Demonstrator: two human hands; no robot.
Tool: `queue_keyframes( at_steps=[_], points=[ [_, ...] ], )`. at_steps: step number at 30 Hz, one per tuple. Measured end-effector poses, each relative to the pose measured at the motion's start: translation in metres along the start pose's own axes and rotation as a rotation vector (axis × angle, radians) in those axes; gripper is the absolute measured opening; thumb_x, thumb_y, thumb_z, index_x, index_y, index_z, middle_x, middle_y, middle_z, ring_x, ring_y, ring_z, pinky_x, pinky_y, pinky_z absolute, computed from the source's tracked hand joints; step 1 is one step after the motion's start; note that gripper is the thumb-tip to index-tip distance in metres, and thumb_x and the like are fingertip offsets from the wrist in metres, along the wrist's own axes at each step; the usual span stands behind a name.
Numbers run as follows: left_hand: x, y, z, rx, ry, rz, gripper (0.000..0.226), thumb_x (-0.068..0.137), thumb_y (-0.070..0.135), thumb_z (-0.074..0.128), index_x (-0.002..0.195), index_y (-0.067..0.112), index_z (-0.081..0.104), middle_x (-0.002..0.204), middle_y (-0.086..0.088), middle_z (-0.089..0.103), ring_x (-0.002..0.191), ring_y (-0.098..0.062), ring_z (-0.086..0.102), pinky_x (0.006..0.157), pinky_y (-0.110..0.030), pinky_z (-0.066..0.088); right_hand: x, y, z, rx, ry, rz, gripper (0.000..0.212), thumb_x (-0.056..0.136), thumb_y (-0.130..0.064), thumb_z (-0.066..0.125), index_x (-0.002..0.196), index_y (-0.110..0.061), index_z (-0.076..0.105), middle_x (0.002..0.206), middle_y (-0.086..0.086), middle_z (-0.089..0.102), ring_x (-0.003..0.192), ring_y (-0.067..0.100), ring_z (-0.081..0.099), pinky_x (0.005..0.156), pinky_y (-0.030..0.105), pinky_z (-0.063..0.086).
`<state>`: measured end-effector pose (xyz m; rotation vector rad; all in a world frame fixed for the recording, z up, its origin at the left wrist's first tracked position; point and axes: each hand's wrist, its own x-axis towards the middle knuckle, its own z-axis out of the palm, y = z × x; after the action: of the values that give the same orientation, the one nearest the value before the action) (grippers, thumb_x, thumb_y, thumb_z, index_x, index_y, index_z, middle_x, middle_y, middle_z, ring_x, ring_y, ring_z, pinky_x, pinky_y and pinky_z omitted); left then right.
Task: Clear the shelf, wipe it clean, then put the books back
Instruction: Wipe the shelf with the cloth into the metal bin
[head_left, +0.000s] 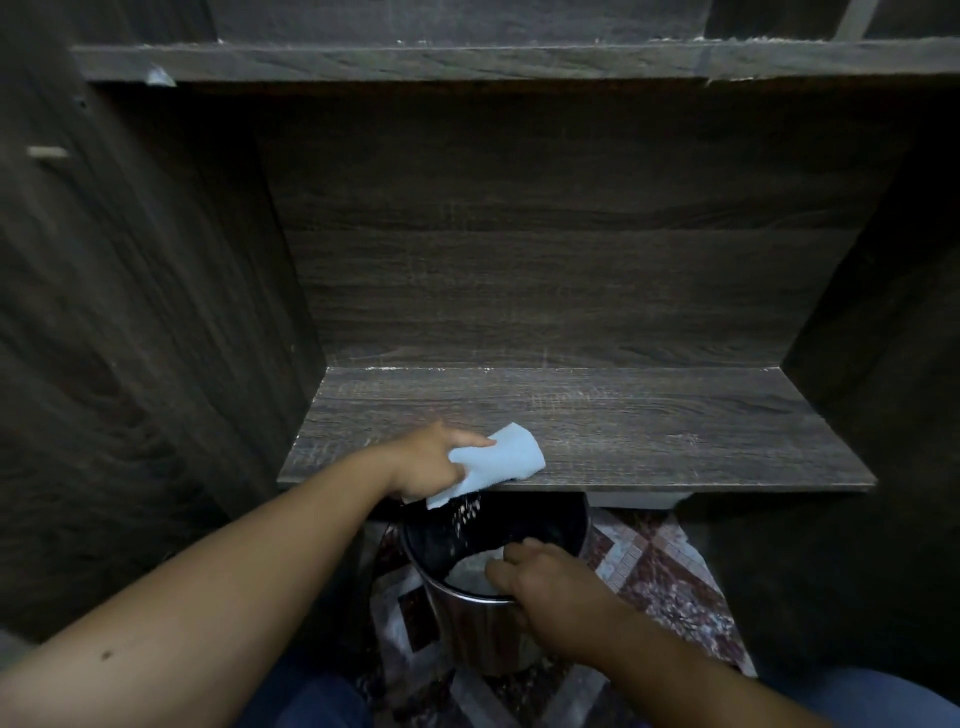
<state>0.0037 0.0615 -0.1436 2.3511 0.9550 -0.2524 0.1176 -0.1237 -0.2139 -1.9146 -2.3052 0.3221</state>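
A dark wood-grain shelf board (649, 436) runs across the middle, with no books on it. My left hand (431, 462) grips a pale blue cloth (498, 460) at the shelf's front edge, left of centre. Crumbs (465, 514) fall from that edge into a metal bin (467, 623) held just below. My right hand (545, 582) grips the bin's near right rim. A light heap of dust lies inside the bin.
Dark wooden side panels close the shelf bay on the left (156, 312) and right (883, 312). An upper shelf (467, 60) crosses the top. Patterned tile floor (665, 566) shows under the shelf. My blue trouser knees are at the bottom edge.
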Motion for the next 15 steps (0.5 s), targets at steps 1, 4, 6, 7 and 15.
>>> queue_keyframes(
  at_steps=[1, 4, 6, 7, 15],
  points=[
    [-0.003, 0.003, -0.004, -0.038, -0.038, 0.014, 0.054, 0.092, 0.017, 0.052, 0.137, 0.046, 0.046, 0.144, 0.003, 0.046, 0.124, -0.018, 0.049, 0.102, -0.028, 0.041, -0.001, -0.001, -0.001, -0.008, -0.01, 0.002, 0.034, 0.091, -0.011, 0.052, 0.125, -0.011, 0.056, 0.11, 0.015, 0.055, 0.104, 0.033, 0.048, 0.084, 0.036, 0.036],
    [-0.006, 0.004, -0.016, -0.165, -0.009, 0.039, 0.052, 0.091, 0.012, 0.053, 0.133, 0.042, 0.053, 0.129, 0.008, 0.059, 0.111, -0.012, 0.057, 0.093, -0.025, 0.047, -0.003, -0.002, -0.003, -0.029, -0.035, 0.006, 0.034, 0.09, -0.012, 0.051, 0.123, -0.011, 0.055, 0.112, 0.015, 0.054, 0.106, 0.033, 0.047, 0.086, 0.037, 0.036],
    [0.0, 0.003, -0.021, -0.129, 0.116, 0.071, 0.051, 0.093, 0.013, 0.052, 0.135, 0.04, 0.052, 0.126, 0.007, 0.056, 0.108, -0.016, 0.057, 0.088, -0.024, 0.046, -0.005, -0.001, -0.004, -0.025, -0.014, -0.001, 0.032, 0.089, -0.011, 0.051, 0.12, -0.009, 0.056, 0.11, 0.017, 0.055, 0.106, 0.034, 0.048, 0.086, 0.038, 0.037],
    [0.004, 0.001, -0.023, -0.064, 0.177, 0.077, 0.049, 0.095, 0.016, 0.052, 0.136, 0.041, 0.05, 0.126, 0.003, 0.052, 0.11, -0.02, 0.055, 0.09, -0.025, 0.044, -0.005, 0.0, -0.004, -0.021, -0.004, -0.004, 0.031, 0.089, -0.011, 0.051, 0.119, -0.008, 0.057, 0.109, 0.017, 0.055, 0.105, 0.035, 0.049, 0.085, 0.039, 0.038],
    [0.033, -0.014, -0.004, 0.154, 0.247, 0.058, 0.05, 0.097, 0.019, 0.052, 0.144, 0.035, 0.042, 0.132, -0.015, 0.043, 0.129, -0.034, 0.038, 0.108, -0.035, 0.032, 0.0, 0.007, 0.002, -0.085, 0.068, -0.012, 0.024, 0.088, -0.014, 0.053, 0.111, -0.012, 0.06, 0.099, 0.013, 0.058, 0.095, 0.032, 0.054, 0.078, 0.039, 0.043]
  ],
)
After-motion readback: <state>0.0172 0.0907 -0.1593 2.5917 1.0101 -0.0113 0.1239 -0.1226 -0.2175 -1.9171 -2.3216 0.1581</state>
